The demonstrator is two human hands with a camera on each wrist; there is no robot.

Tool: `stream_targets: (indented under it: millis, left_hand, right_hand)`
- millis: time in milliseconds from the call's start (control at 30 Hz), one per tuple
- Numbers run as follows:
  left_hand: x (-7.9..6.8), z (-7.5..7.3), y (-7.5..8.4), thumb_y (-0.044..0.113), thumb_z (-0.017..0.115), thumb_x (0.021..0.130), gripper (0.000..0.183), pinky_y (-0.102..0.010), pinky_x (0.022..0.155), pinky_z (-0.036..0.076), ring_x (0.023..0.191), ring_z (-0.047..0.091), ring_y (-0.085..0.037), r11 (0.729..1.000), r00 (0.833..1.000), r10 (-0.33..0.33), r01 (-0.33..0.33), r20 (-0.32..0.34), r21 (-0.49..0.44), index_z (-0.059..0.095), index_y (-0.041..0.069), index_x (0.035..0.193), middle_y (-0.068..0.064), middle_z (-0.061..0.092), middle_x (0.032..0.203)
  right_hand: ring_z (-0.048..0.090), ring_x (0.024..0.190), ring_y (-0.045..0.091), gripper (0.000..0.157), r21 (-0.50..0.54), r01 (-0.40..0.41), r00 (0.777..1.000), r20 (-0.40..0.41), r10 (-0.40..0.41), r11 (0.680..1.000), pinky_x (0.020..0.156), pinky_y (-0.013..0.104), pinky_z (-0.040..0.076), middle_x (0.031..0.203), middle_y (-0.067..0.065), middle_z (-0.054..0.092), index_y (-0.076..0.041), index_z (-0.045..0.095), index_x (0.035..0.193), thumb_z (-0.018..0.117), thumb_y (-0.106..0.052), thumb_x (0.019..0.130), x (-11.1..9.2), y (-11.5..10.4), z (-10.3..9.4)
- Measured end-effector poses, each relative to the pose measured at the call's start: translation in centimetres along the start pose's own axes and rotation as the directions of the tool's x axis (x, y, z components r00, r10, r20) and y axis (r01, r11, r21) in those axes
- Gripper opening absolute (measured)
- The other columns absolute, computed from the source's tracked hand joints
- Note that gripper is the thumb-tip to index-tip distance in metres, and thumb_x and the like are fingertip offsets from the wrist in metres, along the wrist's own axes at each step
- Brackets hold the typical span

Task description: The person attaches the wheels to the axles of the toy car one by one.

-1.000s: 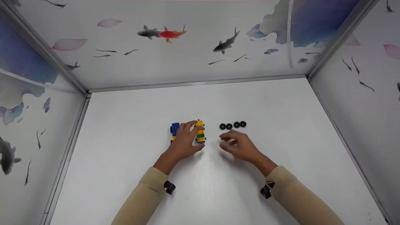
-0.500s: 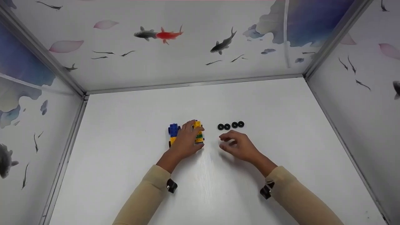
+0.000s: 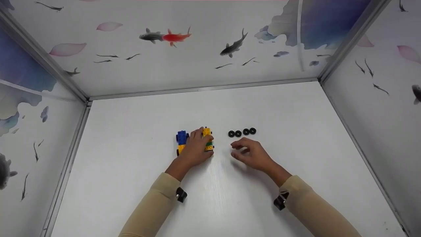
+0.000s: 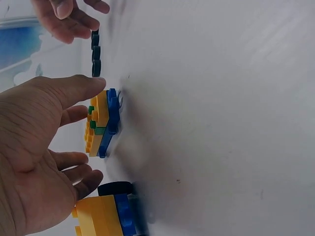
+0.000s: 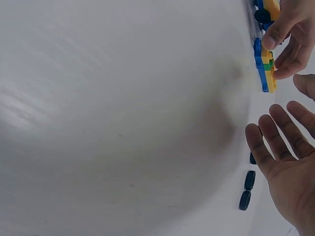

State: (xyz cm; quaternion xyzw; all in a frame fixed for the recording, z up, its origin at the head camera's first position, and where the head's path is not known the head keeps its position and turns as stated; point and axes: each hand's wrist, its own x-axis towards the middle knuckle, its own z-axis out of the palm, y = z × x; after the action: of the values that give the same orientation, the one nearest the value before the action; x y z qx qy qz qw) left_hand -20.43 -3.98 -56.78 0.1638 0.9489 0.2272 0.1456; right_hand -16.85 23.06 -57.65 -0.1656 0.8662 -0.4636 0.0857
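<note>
My left hand [image 3: 193, 149] is over a toy-brick car body [image 3: 209, 146] of yellow, green and blue bricks, with small axle stubs at its sides. In the left wrist view my thumb lies at the near end of this car body [image 4: 101, 120] and the fingers along its studs and far end. Left of the hand, partly covered by it, stands a blue-and-yellow brick car [image 3: 181, 137] with black wheels. My right hand [image 3: 252, 155] hovers to the right, fingers loosely bent and holding nothing. Just beyond it lie several black tyres [image 3: 238, 133] in a row.
The white table [image 3: 296, 125] is bordered by metal edge strips. Walls with painted fish [image 3: 232, 47] rise at the back and both sides. A small black camera [image 3: 280, 200] sits on each wrist.
The view has shifted slightly. My left hand has settled a little closer over the car body, index fingertip lower on it. The right hand, the tyres and the cars stay put.
</note>
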Motion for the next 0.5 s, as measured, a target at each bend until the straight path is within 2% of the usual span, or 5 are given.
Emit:
stream_targets:
  millis: [233, 500]
  left_hand:
    - [0.00, -0.04, -0.10, 0.032, 0.078, 0.104, 0.054, -0.061, 0.137, 0.029, 0.167, 0.031, -0.038, 1.000, 1.000, 0.007, -0.007, -0.004, 0.007, 0.061, 0.021, 0.155, -0.015, 0.025, 0.183]
    - [0.23, -0.04, -0.13, 0.031, 0.077, 0.106, 0.053, -0.055, 0.135, 0.037, 0.163, 0.038, -0.038, 0.999, 1.000, 0.024, -0.024, 0.006, 0.032, 0.060, 0.021, 0.156, -0.011, 0.021, 0.185]
  right_hand:
    - [0.074, 0.120, 0.029, 0.035, -0.011, -0.016, 1.000, -0.003, 0.016, 1.000, 0.099, 0.050, 0.066, 0.126, 0.010, 0.077, -0.007, 0.076, 0.133, 0.082, -0.022, 0.102, -0.05, -0.03, 0.12]
    - [0.074, 0.120, 0.029, 0.034, -0.001, -0.020, 1.000, -0.002, 0.020, 1.000, 0.100, 0.050, 0.066, 0.126, 0.010, 0.077, -0.007, 0.077, 0.133, 0.082, -0.021, 0.102, -0.03, -0.03, 0.20]
